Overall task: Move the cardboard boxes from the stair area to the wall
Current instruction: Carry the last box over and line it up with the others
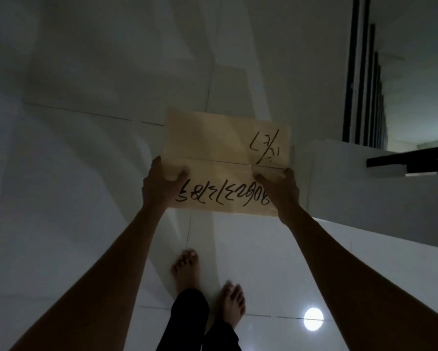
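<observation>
Head view showed the box (225, 160) held above the floor (263, 262), left of the stairs (365, 158), with the left hand (162, 184) and right hand (280, 188) clamped on its sides.

The person's forearms are bare with no sleeves showing, the left hand (159, 184) and right hand (282, 188) carry no visible rings or watch, the legs wear dark trousers (185, 323), and both feet (186, 268) are bare.
</observation>
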`<state>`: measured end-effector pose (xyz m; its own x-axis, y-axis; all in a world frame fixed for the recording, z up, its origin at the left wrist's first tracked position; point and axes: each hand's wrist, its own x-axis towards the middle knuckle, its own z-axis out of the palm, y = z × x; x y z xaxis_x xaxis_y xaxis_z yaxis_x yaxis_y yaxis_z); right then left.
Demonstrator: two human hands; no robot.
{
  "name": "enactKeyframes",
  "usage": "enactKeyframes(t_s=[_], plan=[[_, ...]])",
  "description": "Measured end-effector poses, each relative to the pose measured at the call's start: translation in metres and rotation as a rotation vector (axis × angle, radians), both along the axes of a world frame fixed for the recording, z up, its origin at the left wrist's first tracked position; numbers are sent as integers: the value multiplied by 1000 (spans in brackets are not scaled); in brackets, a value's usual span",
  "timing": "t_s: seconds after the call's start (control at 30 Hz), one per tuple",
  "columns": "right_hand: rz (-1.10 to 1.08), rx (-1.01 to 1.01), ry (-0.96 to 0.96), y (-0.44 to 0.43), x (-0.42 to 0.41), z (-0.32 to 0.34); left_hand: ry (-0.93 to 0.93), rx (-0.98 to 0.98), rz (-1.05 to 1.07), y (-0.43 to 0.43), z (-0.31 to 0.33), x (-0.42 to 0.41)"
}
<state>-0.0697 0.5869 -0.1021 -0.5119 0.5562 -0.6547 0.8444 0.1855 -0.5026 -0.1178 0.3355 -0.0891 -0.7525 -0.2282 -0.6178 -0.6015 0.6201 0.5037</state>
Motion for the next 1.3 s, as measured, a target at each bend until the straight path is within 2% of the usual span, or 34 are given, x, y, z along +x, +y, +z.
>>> enactKeyframes(t_s=[0.13, 0.3, 0.5, 0.67, 0.97, 1.17, 1.3], plan=[[172, 12, 36, -37, -14, 77, 38, -5, 78, -50, 81, 10], [377, -3, 56, -106, -15, 214, 55, -26, 230, -120, 219, 52], [629, -46, 119, -182, 34, 383, 110, -46, 495, -178, 396, 161], [838, -104, 167, -232, 96, 471, 128, -111, 714, -205, 491, 266], [1307, -120, 202, -303, 223, 560, 187, -79, 1195, -190, 566, 489], [1637, -121, 174, -377, 346, 574, 146, -79, 1511, -194, 576, 646], [1740, -95, 140, -426, 440, 569, 163, -79, 1629, -214, 571, 744]])
